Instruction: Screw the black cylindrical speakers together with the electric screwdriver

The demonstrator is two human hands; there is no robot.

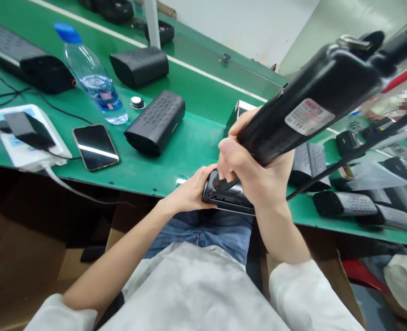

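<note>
Handheld tool (293,99) is glossy blk, w/ a wht sticker (309,116) printed in red & grey. Small unit (229,195) under it: blk too, w/ a fine-dot grey grille. Bench (199,142) looks bright grn from here, w/ a wht stripe (206,72). Rounded box (158,122) by the phone is dk grey, approx. blk, patterned in pill-shaped marks; boxes (353,203) over the other side: lt grey patterned tops, blk ends. Bottle (94,82): clear, w/ blue cap (67,33), blue label w/ pinkish bits. Phone (96,146): blk screen, wht glare streak, gold-ish edge. Power strip (60,142): wht & pale blue; adapter (31,130) blk. Shirt (196,294) off-wht, mottled grey; jeans (199,230) faded blue. Cardboard (17,239): brown.
</note>
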